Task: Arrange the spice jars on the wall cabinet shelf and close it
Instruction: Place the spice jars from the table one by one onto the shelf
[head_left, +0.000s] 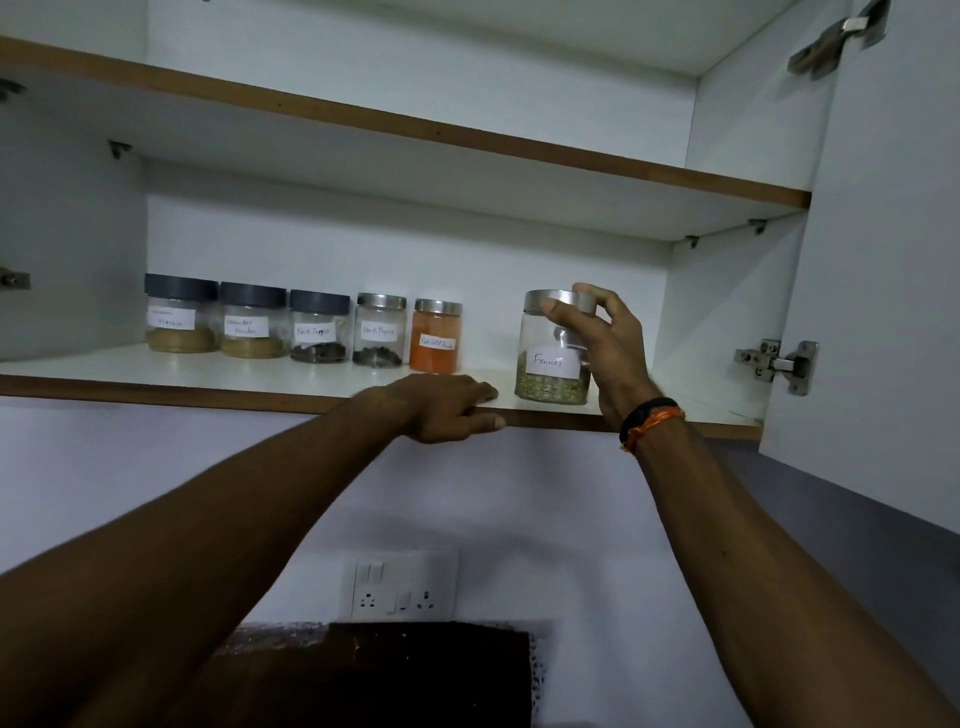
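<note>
The right hand (605, 345) grasps the fennel jar (554, 349) from its right side, fingers curled over the metal lid and thumb against the lid's front. The jar stands upright on the shelf (208, 366), close to the front edge and toward the right end. The left hand (449, 405) rests on the shelf's front edge just left of that jar, fingers straight and laid flat on the board, holding nothing.

Five more jars stand in a row nearer the back edge, from the left end toward the middle: two dark-lidded jars of tan powder (181, 314) and (253, 320), a dark-lidded pepper jar (319, 326), a metal-lidded pepper jar (380, 330), and a jar of orange powder (436, 336). A gap separates the orange one from the fennel jar. The cabinet door (883, 260) at the right stands open.
</note>
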